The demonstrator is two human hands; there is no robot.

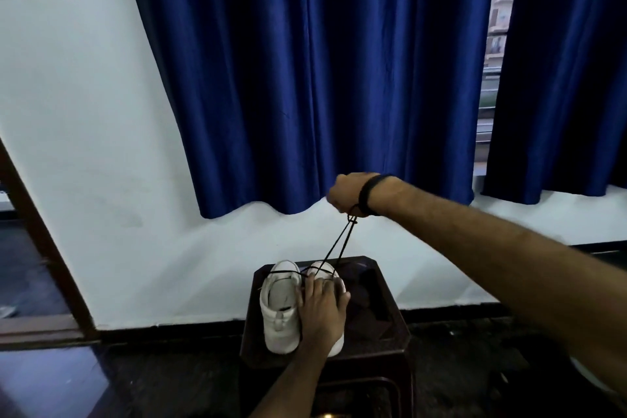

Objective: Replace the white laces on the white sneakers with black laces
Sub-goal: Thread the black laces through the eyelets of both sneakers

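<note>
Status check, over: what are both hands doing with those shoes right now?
Right hand raised, gripping both black lace ends taut. Left hand pressing down the right sneaker. Left sneaker beside it on the dark stool. Nothing in the way.

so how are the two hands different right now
The right hand is raised high in front of the curtain, gripping both ends of the black lace pulled taut. The left hand is low, resting on the right-side sneaker, holding it down on the stool. Only the right wrist wears a dark band.
</note>
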